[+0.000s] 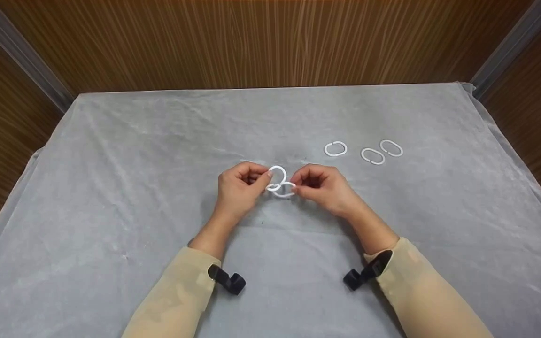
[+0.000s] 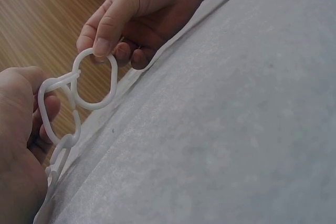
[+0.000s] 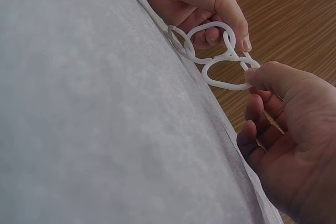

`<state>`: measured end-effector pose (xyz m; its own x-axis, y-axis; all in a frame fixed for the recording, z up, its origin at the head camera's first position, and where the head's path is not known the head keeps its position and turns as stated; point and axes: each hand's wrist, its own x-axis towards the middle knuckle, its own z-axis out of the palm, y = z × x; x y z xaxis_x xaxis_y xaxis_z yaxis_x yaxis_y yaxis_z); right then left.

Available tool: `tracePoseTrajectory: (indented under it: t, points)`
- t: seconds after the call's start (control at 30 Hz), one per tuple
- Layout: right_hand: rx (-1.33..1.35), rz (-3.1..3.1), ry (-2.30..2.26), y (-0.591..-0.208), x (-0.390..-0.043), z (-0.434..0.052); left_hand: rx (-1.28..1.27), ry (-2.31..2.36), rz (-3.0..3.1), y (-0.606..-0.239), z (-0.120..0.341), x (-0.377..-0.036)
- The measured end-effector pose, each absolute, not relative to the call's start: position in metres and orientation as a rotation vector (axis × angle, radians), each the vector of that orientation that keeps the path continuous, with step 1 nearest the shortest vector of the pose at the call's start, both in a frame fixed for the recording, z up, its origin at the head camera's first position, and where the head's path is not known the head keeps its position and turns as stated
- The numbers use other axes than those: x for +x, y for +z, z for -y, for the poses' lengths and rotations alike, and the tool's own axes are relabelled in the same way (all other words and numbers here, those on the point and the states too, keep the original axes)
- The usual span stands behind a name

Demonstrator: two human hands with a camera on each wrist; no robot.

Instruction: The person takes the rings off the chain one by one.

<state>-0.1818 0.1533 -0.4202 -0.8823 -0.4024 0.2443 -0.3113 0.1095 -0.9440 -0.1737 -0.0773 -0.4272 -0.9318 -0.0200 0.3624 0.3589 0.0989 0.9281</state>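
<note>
Over the grey cloth, my left hand pinches a white plastic oval link between thumb and fingers. More links hang from it as a short chain, which the left wrist view shows below the fingers. My right hand pinches another white link by its edge, thumb on top. These two links meet and overlap between the hands, and the left wrist view shows a link end crossing the right-hand link's side. From the right wrist view, the right-hand link lies right against the chain, its far end behind my thumb.
Three loose white links lie on the cloth beyond my right hand: one link alone, and a second link close beside a third link. Wood-grain panels stand behind and at both sides of the cloth-covered table.
</note>
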Motion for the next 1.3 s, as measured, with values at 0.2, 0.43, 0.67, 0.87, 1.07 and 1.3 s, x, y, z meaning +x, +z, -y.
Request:
tracePoseTrajectory:
  t: [0.2, 0.43, 0.67, 0.87, 1.07, 1.3]
  points:
    - [-0.730, -2.290, -1.906, -0.4206, -0.1822, -0.1541, -0.312, -1.957, 2.065, -0.4279, 0.0781, -0.1740]
    - [-0.718, -2.290, -1.911, -0.4210, -0.1827, -0.1547, -0.301, -1.929, 2.066, -0.4282, 0.0787, -0.1746]
    - [-0.709, -2.296, -1.910, -0.4213, -0.1831, -0.1550, -0.274, -1.918, 2.069, -0.4274, 0.0786, -0.1743]
    - [-0.711, -2.283, -1.919, -0.4224, -0.1835, -0.1549, -0.258, -1.930, 2.055, -0.4289, 0.0793, -0.1748]
    - [-0.692, -2.282, -1.906, -0.4205, -0.1834, -0.1561, -0.258, -1.924, 2.058, -0.4293, 0.0797, -0.1754]
    - [-0.594, -2.303, -1.925, -0.4134, -0.1833, -0.1559, -0.239, -1.893, 2.065, -0.4291, 0.0809, -0.1756]
